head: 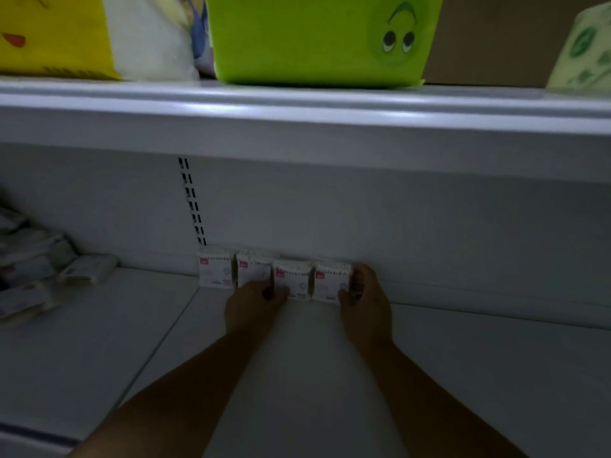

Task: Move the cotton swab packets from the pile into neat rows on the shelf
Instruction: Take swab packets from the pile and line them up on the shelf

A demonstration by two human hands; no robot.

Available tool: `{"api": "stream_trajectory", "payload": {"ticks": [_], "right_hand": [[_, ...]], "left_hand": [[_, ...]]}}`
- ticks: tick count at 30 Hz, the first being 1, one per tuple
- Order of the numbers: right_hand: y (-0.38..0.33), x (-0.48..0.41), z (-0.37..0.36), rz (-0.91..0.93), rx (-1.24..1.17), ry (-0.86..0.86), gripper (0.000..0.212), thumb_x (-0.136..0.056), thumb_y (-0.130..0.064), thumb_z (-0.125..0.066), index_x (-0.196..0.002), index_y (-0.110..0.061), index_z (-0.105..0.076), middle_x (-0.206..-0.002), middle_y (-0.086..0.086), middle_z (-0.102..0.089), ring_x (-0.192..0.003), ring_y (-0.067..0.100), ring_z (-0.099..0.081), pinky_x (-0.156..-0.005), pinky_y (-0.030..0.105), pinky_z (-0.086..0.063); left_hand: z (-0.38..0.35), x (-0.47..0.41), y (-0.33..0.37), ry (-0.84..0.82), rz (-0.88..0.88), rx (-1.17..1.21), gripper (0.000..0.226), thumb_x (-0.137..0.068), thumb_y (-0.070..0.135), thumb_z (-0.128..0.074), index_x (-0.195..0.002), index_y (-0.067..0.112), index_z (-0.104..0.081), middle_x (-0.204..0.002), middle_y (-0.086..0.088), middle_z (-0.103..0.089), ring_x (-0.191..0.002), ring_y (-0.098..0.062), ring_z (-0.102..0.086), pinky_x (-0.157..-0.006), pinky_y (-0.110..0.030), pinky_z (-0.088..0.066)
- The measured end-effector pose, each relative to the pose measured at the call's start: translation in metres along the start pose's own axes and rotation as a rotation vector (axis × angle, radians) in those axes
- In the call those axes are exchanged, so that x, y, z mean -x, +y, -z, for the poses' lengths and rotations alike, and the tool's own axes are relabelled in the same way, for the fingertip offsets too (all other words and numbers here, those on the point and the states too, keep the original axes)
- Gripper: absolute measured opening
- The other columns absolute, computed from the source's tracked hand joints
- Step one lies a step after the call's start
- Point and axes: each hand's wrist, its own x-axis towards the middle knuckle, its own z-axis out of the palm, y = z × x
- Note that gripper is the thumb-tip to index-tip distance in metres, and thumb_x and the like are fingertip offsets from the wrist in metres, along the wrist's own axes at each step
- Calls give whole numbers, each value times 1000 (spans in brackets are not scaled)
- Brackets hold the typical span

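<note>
Several white cotton swab packets with red labels stand upright in a row against the back wall of the lower shelf [463, 375]. My left hand [253, 304] grips the lower left edge of the third packet [292, 279]. The fingers of my right hand [362, 302] curl around the right side of the rightmost packet [329, 280]. To the left stand two more packets [216, 271]. The pile of loose packets [36, 269] lies at the far left of the same shelf.
A white upper shelf edge [297, 120] overhangs the work area. On it sit a green box with a cartoon face [314, 38], a yellow pack [49, 34] and a pale green patterned pack [585, 51]. A slotted upright [191, 200] runs down the back wall.
</note>
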Motion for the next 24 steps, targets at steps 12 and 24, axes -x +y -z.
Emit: {"api": "stream_trajectory", "payload": {"ticks": [12, 24], "right_hand": [[-54, 35, 34, 211, 398, 22, 57, -86, -21, -65, -135, -1, -44, -140, 21, -45, -127, 35, -45, -104, 42, -38], [-294, 130, -140, 609, 752, -862, 69, -94, -48, -44, -152, -27, -12, -161, 2, -1, -147, 20, -5, -117, 32, -12]], "left_hand": [[93, 27, -37, -54, -488, -217, 40, -91, 47, -50, -120, 20, -53, -120, -3, -54, -112, -20, -49, -88, -26, -36], [393, 75, -237, -354, -298, -1004, 77, -93, 66, -21, -152, 23, 5, -159, -2, 16, -145, -21, 17, -117, -47, 9]]}}
